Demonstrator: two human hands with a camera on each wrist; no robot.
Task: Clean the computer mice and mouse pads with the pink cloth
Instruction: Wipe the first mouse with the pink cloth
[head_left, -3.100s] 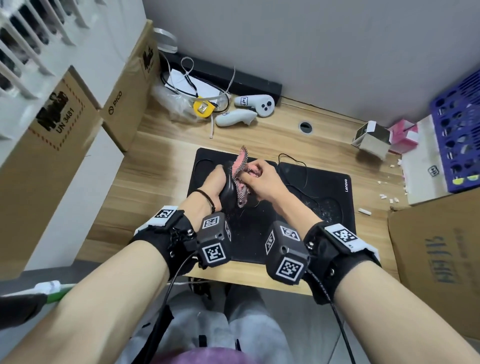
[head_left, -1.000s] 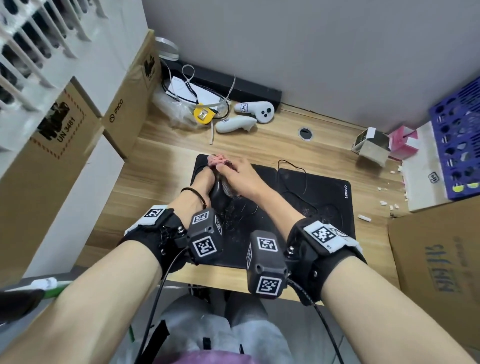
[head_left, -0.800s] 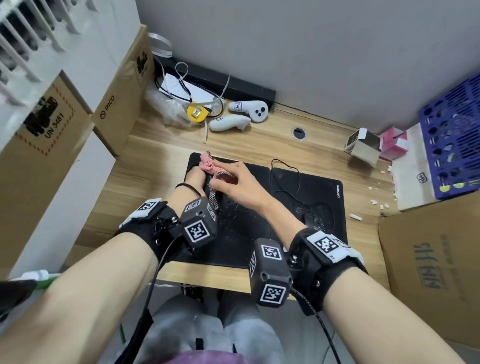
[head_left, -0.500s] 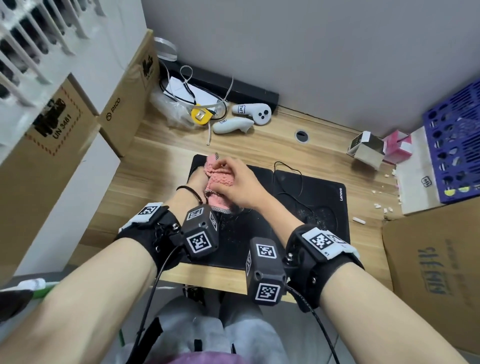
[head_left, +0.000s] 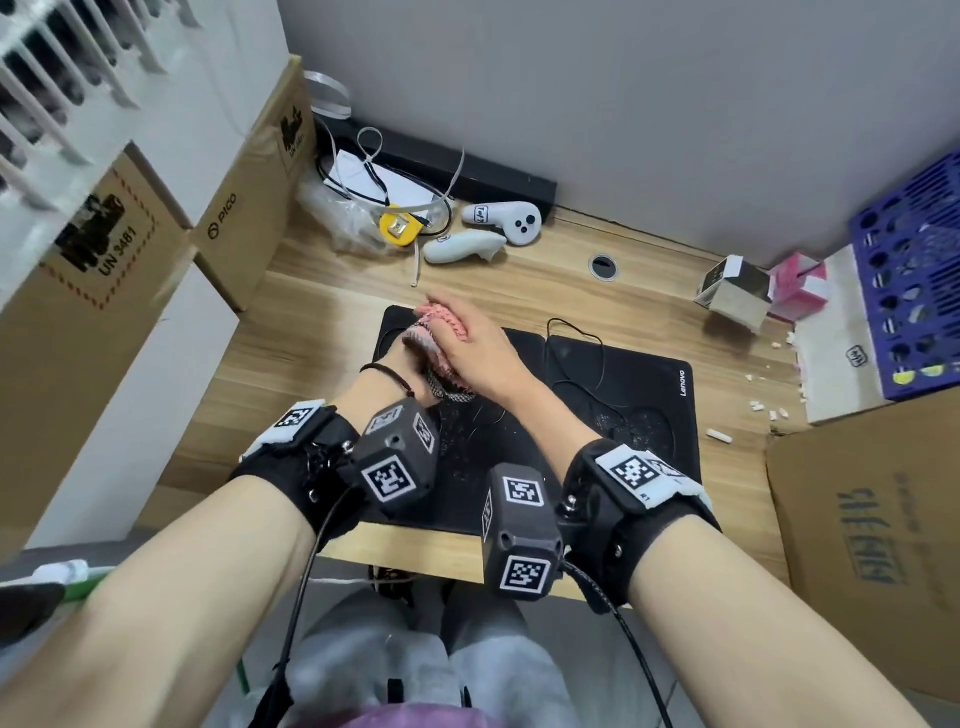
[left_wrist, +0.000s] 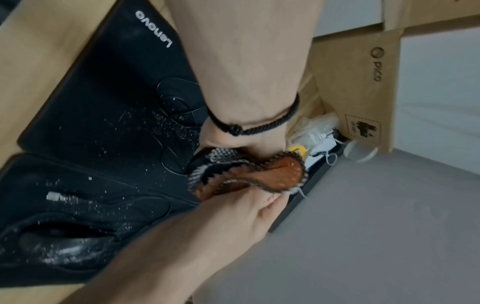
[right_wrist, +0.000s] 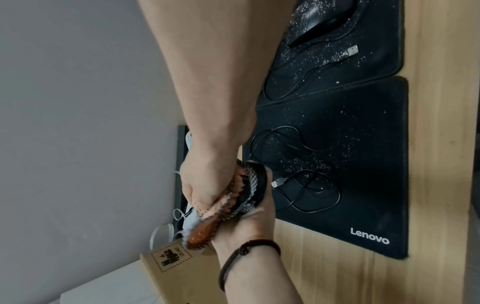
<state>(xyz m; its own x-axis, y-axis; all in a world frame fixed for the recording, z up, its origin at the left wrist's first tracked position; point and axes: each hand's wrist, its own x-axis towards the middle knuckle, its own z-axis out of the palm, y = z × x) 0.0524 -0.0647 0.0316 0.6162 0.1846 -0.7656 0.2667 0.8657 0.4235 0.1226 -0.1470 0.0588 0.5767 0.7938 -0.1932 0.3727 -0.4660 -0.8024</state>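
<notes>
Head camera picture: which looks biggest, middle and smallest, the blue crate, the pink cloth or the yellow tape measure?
1. blue crate, though the picture's edge cuts it off
2. pink cloth, partly hidden by the hands
3. yellow tape measure

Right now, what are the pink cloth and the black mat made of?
The pink cloth looks like soft knitted or woven fabric: it folds and shows a bumpy weave. The black mat looks like matte fabric, perhaps over rubber; crumbs sit on its dull, flat surface.

Bare wooden desk (head_left: 322, 358) lies open left of the mouse pad (head_left: 467, 467); cardboard boxes (head_left: 244, 208) wall off that side beyond it.
</notes>
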